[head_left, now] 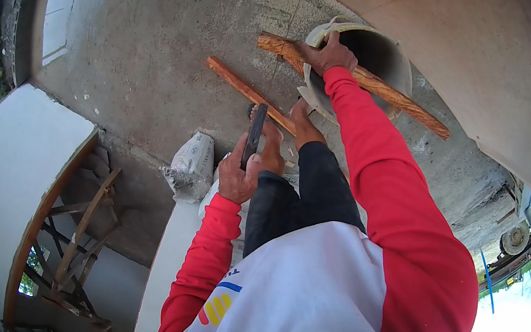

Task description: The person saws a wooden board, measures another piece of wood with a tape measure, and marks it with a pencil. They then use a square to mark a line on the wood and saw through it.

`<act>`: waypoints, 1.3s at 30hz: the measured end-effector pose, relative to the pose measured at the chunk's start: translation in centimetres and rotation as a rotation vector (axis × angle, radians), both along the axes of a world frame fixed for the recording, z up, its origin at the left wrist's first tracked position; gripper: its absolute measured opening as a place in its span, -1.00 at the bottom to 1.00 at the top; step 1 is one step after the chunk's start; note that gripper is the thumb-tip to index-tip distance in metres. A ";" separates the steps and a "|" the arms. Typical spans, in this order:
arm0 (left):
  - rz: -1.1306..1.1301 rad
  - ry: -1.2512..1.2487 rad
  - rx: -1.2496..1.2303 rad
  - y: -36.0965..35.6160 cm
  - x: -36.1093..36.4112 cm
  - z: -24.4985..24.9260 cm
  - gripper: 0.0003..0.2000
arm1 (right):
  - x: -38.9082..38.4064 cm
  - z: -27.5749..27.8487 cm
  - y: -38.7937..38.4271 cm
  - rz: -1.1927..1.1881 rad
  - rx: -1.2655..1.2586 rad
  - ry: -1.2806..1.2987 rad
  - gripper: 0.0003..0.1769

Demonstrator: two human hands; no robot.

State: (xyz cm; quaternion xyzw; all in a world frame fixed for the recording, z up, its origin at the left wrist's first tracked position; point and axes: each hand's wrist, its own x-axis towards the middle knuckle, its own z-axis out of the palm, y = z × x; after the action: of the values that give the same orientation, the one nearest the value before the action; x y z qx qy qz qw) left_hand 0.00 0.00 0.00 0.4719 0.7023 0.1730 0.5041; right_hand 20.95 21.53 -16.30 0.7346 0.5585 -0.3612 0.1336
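My left hand [234,179] is closed around a dark, flat, bar-shaped tool [255,131] that points away from me; its exact kind does not show. My right hand [335,55] grips a reddish-brown wood strip [403,102] near its far-left end. That strip lies across the mouth of a wide, round, pale container [401,53] with a rough, crusted rim. A second wood strip [236,84] extends at a slant across the floor, its near end by my feet [305,127].
A white printed sack [195,159] stands on the concrete floor [163,22], left of my legs. Further left, wooden framing [83,229] shows beyond a white panel [16,151]. A pale wall [498,56] borders the right side. A wheel [514,238] shows outside.
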 end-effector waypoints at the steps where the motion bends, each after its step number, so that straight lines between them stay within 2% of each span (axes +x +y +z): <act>1: 0.001 -0.006 0.034 -0.2 0.1 -0.3 -0.52 | 0.0 0.0 -0.1 -0.005 0.002 -0.003 0.15; 5: -0.034 0.093 0.180 -0.2 0.8 0.2 -0.56 | 0.0 -0.3 -0.8 -0.006 -0.025 -0.017 0.17; 8: -0.012 0.103 0.105 0.1 1.0 0.1 -0.57 | 0.0 -1.1 -0.7 0.011 0.012 -0.026 0.16; 13: 0.040 0.079 0.121 0.3 0.8 -1.3 -0.60 | -0.1 -0.4 -0.5 0.052 -0.013 -0.025 0.10; 17: 0.054 0.055 0.093 1.1 0.7 -1.1 -0.57 | -0.5 -0.3 -0.2 0.191 0.056 -0.084 0.06; 22: 0.024 0.100 0.173 1.6 0.9 -1.0 -0.60 | -0.7 -1.2 -0.3 0.080 0.066 -0.068 0.11; 31: -0.064 0.137 0.148 0.5 1.0 0.7 -0.53 | -1.0 -0.5 -0.6 0.031 0.000 -0.057 0.13; 37: -0.062 0.179 0.064 -4.4 0.4 5.9 -0.55 | -1.0 -0.6 -0.4 0.038 -0.030 -0.052 0.08; 39: -0.040 0.170 0.050 -4.8 0.2 5.9 -0.55 | -0.9 -0.6 -0.5 0.040 -0.031 -0.040 0.07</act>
State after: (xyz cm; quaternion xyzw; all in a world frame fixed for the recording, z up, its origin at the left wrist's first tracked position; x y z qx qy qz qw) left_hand 0.23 -4.82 5.94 0.5111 0.7286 0.1397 0.4342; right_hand 20.04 21.00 -16.91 0.7281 0.5647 -0.3524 0.1636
